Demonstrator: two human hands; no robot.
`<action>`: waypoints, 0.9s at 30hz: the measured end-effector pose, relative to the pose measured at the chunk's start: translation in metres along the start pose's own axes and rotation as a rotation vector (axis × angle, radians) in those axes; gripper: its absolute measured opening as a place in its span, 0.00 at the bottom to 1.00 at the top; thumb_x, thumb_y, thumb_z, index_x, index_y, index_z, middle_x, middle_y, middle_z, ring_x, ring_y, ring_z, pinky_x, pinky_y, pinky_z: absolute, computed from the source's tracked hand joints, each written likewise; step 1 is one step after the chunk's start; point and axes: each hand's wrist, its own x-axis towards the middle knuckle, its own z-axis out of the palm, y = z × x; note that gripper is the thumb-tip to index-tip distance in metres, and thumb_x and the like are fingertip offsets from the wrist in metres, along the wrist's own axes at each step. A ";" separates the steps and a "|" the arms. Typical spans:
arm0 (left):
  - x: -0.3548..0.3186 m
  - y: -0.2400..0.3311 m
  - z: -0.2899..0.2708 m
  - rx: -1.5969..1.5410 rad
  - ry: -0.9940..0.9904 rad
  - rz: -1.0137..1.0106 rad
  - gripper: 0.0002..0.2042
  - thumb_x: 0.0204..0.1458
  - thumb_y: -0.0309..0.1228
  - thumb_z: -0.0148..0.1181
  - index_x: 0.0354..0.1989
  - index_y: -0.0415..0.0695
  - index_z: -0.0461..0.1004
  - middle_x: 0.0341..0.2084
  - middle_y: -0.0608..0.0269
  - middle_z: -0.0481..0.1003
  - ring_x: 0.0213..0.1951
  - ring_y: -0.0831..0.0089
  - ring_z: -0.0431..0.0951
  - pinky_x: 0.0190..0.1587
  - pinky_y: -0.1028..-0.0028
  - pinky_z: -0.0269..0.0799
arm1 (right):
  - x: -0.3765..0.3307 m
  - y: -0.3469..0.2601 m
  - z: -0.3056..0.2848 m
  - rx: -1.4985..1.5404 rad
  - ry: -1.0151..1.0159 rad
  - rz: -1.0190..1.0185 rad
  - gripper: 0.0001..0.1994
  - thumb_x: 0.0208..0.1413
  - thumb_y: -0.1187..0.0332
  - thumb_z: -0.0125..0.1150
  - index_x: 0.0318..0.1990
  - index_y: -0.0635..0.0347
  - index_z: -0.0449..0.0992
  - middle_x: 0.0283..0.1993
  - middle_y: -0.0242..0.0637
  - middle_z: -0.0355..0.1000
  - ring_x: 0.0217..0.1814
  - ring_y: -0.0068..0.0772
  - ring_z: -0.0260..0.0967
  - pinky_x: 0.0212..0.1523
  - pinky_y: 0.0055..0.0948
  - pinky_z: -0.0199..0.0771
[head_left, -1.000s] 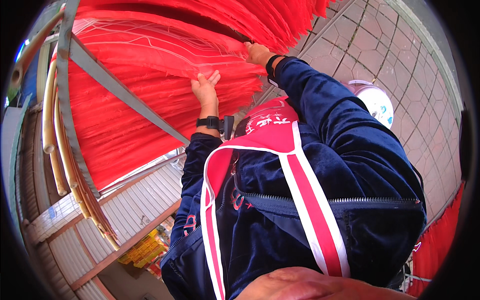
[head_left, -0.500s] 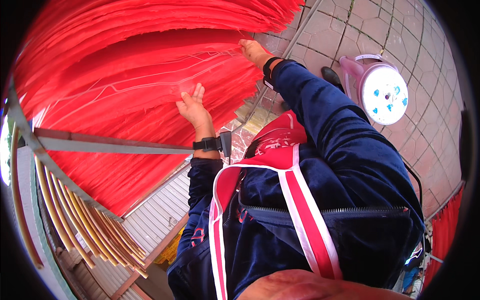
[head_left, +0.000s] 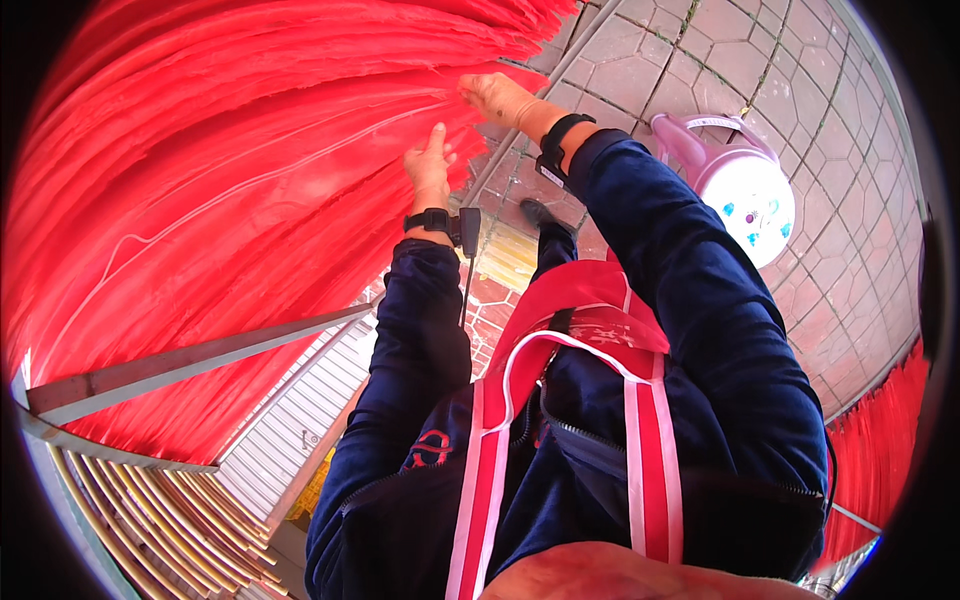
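Thin red sheets (head_left: 200, 110), apparently plastic film or fabric, hang in a thick layered bundle across the upper left. My right hand (head_left: 495, 100) is closed in a pinch at the right edge of one sheet. Below and left of it, my left hand (head_left: 430, 170) lies against the layers. Its thumb points up, apart from the bent fingers, and nothing shows in its grasp. Both wrists wear black straps with small devices. A pale line, perhaps a fold or cord, runs along the sheet left of my left hand.
A metal bar (head_left: 200, 362) crosses the lower sheets. Several yellowish rods (head_left: 150, 525) sit at lower left beside a white corrugated panel (head_left: 300, 395). On the paved floor (head_left: 835, 150) at right stands a pink stool (head_left: 748, 200) with a white top. More red material (head_left: 880, 440) hangs at far right.
My left hand has moved right and up, closer to my right hand, its thumb now raised. My right hand stays at the sheet's edge. The whole view has shifted.
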 end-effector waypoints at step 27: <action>0.007 -0.066 -0.074 0.305 0.286 0.222 0.23 0.60 0.40 0.57 0.20 0.31 0.72 0.14 0.50 0.76 0.14 0.70 0.75 0.18 0.72 0.69 | 0.071 0.030 -0.039 0.087 0.467 0.040 0.06 0.56 0.70 0.58 0.39 0.60 0.76 0.34 0.46 0.76 0.39 0.48 0.74 0.40 0.38 0.75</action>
